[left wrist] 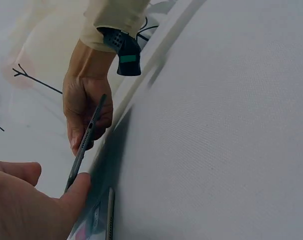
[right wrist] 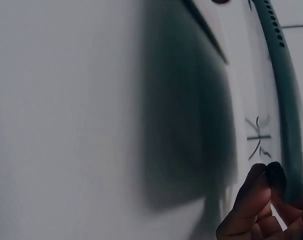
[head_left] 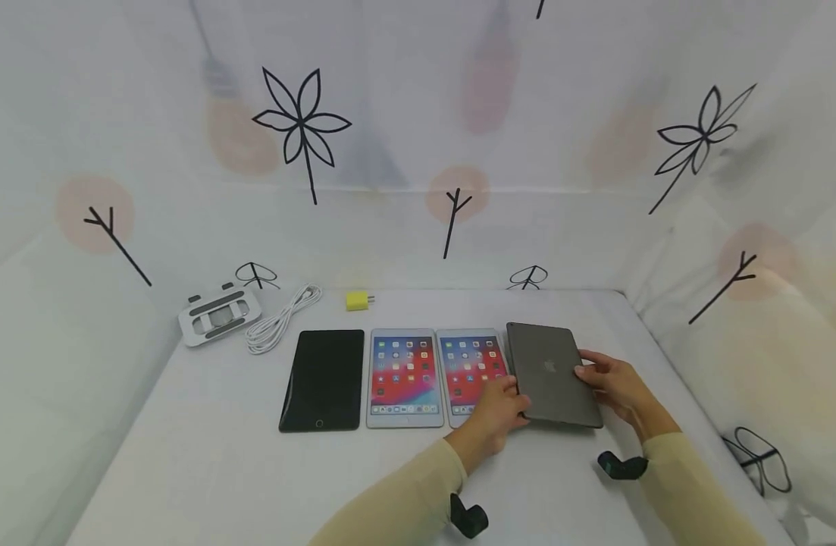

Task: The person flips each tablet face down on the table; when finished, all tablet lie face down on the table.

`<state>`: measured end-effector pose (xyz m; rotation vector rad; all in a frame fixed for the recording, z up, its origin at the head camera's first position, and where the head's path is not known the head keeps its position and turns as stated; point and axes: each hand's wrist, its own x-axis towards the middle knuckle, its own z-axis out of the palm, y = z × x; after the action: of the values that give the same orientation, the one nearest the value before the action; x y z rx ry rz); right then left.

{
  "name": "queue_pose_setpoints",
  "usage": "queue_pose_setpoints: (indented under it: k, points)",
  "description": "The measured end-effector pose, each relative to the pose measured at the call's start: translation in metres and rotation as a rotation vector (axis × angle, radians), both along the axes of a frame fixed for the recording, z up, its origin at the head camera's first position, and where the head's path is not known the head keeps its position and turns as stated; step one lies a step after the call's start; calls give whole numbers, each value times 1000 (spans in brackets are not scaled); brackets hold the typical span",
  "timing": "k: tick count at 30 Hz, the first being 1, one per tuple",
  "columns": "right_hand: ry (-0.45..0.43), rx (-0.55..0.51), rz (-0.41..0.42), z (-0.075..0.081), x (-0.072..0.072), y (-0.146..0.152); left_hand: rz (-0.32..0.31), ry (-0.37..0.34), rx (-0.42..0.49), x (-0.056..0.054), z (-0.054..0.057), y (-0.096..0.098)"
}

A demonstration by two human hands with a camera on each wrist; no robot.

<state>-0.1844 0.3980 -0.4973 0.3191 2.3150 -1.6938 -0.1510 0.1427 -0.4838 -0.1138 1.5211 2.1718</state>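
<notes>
A grey tablet, its back with an apple logo facing up, is held raised and slanted between both hands. My left hand pinches its left edge near the lower corner, and it partly covers the white tablet lying beside it. On the opposite long edge my right hand grips with the thumb on the back and fingers beneath. In the left wrist view the grey tablet shows edge-on, standing off the tabletop above its shadow. The right wrist view shows fingertips under the tablet's edge.
Another white tablet with a lit home screen and a black tablet lie in the row on the left. Behind them are a white-and-grey stand, a coiled white cable and a yellow plug adapter. Patterned curtain encloses the table.
</notes>
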Motion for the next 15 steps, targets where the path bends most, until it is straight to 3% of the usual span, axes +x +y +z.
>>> queue_pose_setpoints:
  k: [6,15]
  points:
    - [24,40,-15,-7,-3,8,-74,26,-104,3,-4,-1]
    - [49,207,-4,-5,-3,6,-69,10,-143,0,-4,1]
